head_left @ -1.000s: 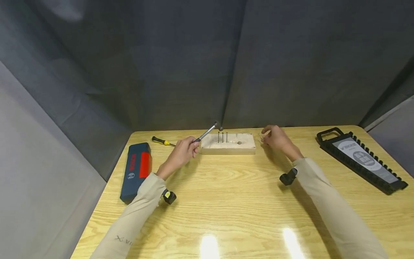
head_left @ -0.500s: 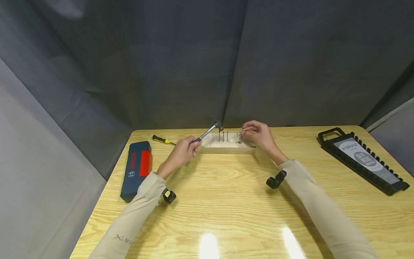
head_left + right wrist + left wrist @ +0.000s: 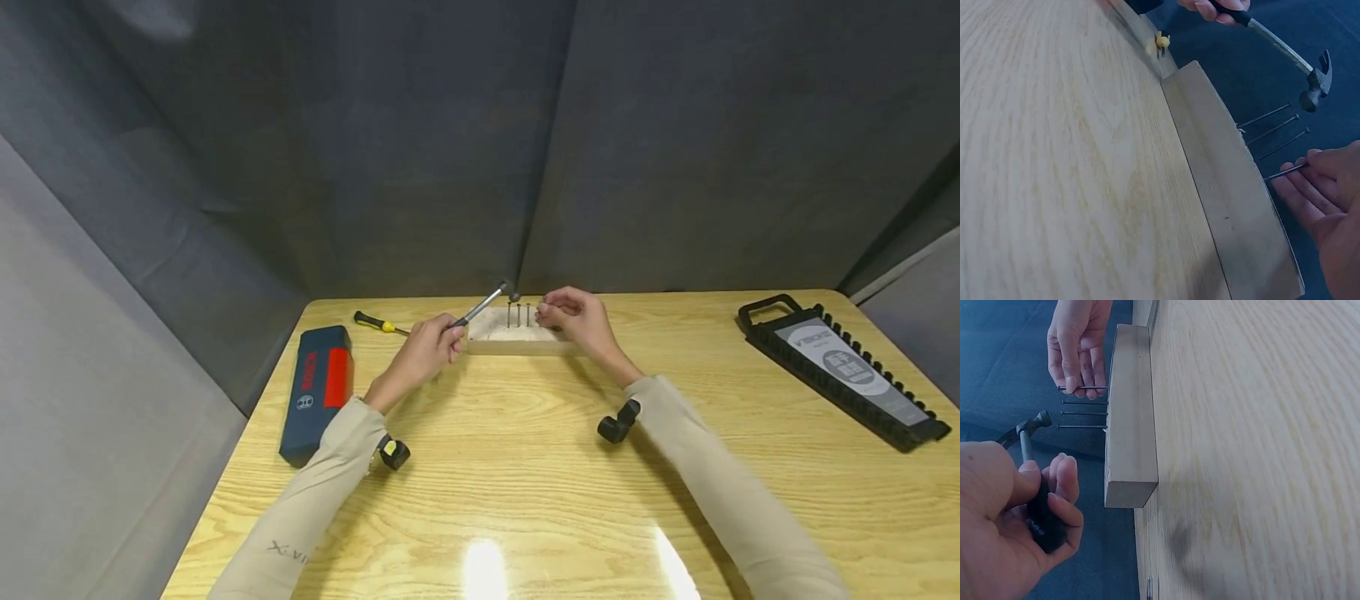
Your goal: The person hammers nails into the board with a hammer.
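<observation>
My left hand point(image 3: 423, 357) grips the black handle of a claw hammer point(image 3: 1282, 47), its head raised above the left part of a pale wooden block point(image 3: 528, 348). Three nails point(image 3: 1084, 414) stand upright in a row in the block's top. Beside them my right hand point(image 3: 588, 327) pinches another nail point(image 3: 1088, 387) between thumb and fingers, also upright. In the right wrist view its lower end meets the block's top; whether it is set into the wood I cannot tell. The hammer head is apart from all the nails.
A dark blue Bosch case point(image 3: 300, 417) with a red panel lies at the left. Behind it is a yellow and black screwdriver point(image 3: 378, 323). A black toothed rack point(image 3: 840, 367) lies at the right, and a dark curtain point(image 3: 450, 150) hangs behind the table point(image 3: 525, 467).
My right hand has moved left from the table beside the block's right end to the standing nails, with the nail now visible in its fingers. My left hand and the hammer stay nearly still.
</observation>
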The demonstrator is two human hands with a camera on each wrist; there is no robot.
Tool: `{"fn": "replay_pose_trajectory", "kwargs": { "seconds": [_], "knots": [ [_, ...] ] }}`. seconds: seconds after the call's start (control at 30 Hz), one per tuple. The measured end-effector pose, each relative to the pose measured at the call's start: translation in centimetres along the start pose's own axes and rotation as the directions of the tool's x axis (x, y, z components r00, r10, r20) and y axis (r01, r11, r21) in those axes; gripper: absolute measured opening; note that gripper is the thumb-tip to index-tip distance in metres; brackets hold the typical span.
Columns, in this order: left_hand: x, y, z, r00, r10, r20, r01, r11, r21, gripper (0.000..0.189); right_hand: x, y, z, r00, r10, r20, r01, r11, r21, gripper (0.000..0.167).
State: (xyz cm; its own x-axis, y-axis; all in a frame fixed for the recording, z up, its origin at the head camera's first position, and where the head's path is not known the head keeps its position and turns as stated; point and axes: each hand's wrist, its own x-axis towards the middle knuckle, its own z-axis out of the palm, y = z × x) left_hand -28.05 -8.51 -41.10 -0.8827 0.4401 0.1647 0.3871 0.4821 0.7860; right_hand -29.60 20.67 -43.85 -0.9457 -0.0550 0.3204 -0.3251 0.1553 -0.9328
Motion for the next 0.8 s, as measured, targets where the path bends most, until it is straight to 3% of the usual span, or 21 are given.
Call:
{"fn": "replay_pose_trajectory", "kwargs": {
  "seconds": [0.2,0.4,0.6,0.8],
  "knots": [
    [0.1,0.1,0.1,1.0,0.001,-0.001,-0.001,1.0,0.004,0.028,0.1,0.6,0.1,0.998,-0.059,-0.02,0.058,0.997,-0.056,0.017],
    [0.4,0.5,0.3,1.0,0.021,0.002,-0.021,1.0,-0.016,0.028,0.1,0.9,0.0,0.998,-0.063,-0.027,0.059,0.988,-0.139,0.019],
    [0.6,0.5,0.6,1.0,0.027,0.009,-0.026,1.0,-0.014,0.028,-0.4,-0.6,0.1,0.999,-0.051,-0.02,0.048,0.989,-0.137,0.019],
    [0.8,0.8,0.7,0.999,0.035,0.0,-0.035,0.999,-0.008,0.028,-1.1,-1.8,0.6,0.985,-0.17,0.018,0.17,0.96,-0.225,0.017]
  ]
}}
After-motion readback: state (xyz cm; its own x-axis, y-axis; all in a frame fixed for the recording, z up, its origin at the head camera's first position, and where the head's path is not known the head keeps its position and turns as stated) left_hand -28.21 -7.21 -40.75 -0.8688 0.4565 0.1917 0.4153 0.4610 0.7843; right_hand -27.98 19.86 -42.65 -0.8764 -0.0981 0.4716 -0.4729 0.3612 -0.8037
